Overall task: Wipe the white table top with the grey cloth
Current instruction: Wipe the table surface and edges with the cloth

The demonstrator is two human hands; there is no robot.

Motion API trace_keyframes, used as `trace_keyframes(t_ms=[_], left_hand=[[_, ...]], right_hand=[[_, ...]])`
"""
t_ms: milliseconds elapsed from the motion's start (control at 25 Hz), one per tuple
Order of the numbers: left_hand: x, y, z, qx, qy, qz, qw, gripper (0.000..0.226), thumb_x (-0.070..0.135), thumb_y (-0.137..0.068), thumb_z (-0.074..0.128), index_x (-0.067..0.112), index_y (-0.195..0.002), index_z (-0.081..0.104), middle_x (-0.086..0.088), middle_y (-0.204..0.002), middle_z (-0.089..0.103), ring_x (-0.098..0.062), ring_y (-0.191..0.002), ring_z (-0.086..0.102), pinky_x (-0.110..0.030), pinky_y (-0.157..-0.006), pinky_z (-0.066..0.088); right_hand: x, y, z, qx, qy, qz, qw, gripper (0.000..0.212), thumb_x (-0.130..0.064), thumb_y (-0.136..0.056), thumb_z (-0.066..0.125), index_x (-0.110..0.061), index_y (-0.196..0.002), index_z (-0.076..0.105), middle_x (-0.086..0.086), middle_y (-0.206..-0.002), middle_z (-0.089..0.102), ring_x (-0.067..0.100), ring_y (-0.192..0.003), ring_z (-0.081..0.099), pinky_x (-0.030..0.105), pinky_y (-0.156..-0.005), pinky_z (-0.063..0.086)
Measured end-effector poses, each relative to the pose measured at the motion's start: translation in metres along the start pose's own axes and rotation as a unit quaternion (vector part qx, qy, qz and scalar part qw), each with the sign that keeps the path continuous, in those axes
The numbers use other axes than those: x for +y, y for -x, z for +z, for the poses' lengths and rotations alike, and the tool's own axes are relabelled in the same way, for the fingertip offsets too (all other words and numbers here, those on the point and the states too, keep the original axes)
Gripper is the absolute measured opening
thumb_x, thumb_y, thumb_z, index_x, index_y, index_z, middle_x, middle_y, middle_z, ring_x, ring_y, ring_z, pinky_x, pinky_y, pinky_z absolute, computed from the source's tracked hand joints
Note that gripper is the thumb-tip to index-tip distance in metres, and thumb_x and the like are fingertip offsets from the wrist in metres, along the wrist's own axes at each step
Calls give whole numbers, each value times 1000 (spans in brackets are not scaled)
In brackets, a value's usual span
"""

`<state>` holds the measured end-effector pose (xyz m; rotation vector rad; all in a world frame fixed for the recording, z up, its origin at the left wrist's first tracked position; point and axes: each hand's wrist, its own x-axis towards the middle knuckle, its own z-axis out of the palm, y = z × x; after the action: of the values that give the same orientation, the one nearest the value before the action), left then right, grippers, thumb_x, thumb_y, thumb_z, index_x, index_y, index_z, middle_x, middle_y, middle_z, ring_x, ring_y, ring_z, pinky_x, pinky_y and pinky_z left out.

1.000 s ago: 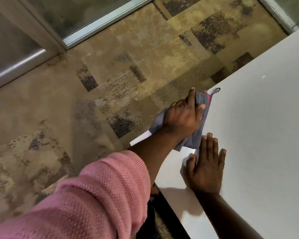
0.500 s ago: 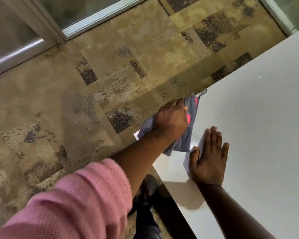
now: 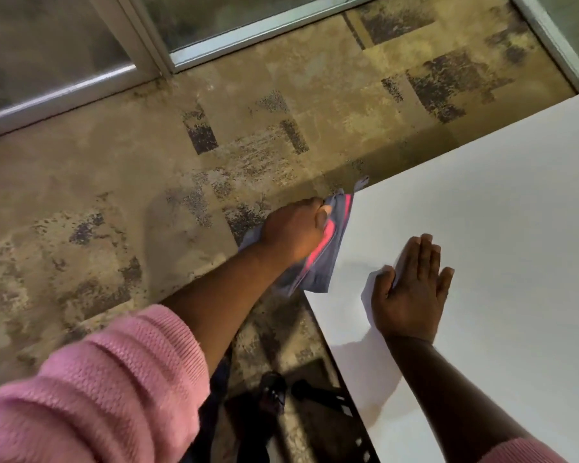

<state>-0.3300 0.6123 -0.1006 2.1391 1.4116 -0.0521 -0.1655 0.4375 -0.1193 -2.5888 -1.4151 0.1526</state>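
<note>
Left hand is closed on the grey cloth, bunched with a pink stripe showing, right at the near left corner of the white table top. Most of the cloth hangs off past the left edge, over the patterned carpet; only a strip of it touches the surface along that edge. Right hand lies flat and open, palm down on the table top just in from that corner, holding nothing, apparently bracing. The hands are apart, cloth between them. Progress: can't tell from surface appearance which areas are done; the top looks uniformly white, no wet streaks or visible dirt. My read is the corner and left edge are being worked now, and the wide stretch toward the far and right edges is probably still to cover. Pink sleeve is pushed up clear of the cloth.
</note>
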Motion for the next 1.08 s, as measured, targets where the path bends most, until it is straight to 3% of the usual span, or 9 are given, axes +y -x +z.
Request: trace_keyframes(t_ms=[200,320,480,600,720,800,920,1080], left_hand=[[14,-24,-9,-79,46,9,996,43,33,-110,31,10,-131,62,-21,-135,64,-37,-121,60,-39,-101,49],[-9,8,2,20,56,-5,998,39,33,-109,37,14,-131,63,-19,-127,70,-39,-112,64,-39,-90,50],[-7,36,25,181,144,8,973,36,18,-106,46,6,-137,61,-17,-130,68,-37,-116,61,-40,-96,44],[0,32,37,267,263,-58,925,33,10,-103,49,1,-132,64,-20,-128,67,-36,-116,62,-36,-95,44],[0,34,45,283,384,-147,867,34,16,-108,46,2,-135,62,-19,-134,64,-35,-123,60,-31,-96,45],[8,42,52,288,410,-164,850,39,13,-109,43,3,-146,51,-20,-149,53,-34,-138,51,-32,-109,41],[28,71,73,306,429,-160,835,52,8,-109,40,-1,-158,24,-22,-167,25,-33,-156,26,-25,-121,23],[52,109,98,274,462,-176,825,60,13,-110,40,3,-162,10,-21,-169,17,-33,-155,27,-32,-124,29]], right_hand=[[1,1,3,3,-8,-2,1000,76,-45,-99,24,-7,-165,20,12,-173,18,30,-161,13,54,-130,7],[4,1,6,12,-2,-18,1000,73,-42,-100,27,-4,-163,22,15,-172,20,33,-159,17,57,-128,9],[3,-1,6,15,6,-19,1000,72,-38,-100,28,-2,-162,23,18,-171,21,35,-159,18,59,-127,11],[4,1,8,31,17,-28,999,71,-34,-100,31,0,-161,25,20,-170,24,38,-158,21,61,-126,14],[5,1,10,38,18,-37,998,70,-33,-101,32,1,-161,25,21,-169,24,38,-157,21,63,-125,14],[5,0,10,42,18,-36,998,70,-33,-101,32,2,-161,25,22,-170,24,38,-158,21,63,-125,14],[5,-1,10,44,17,-38,998,70,-32,-101,33,2,-161,24,22,-170,23,39,-158,20,63,-125,13],[1,-1,7,42,12,-36,998,70,-33,-101,30,2,-162,23,21,-170,22,37,-159,19,62,-126,11]])
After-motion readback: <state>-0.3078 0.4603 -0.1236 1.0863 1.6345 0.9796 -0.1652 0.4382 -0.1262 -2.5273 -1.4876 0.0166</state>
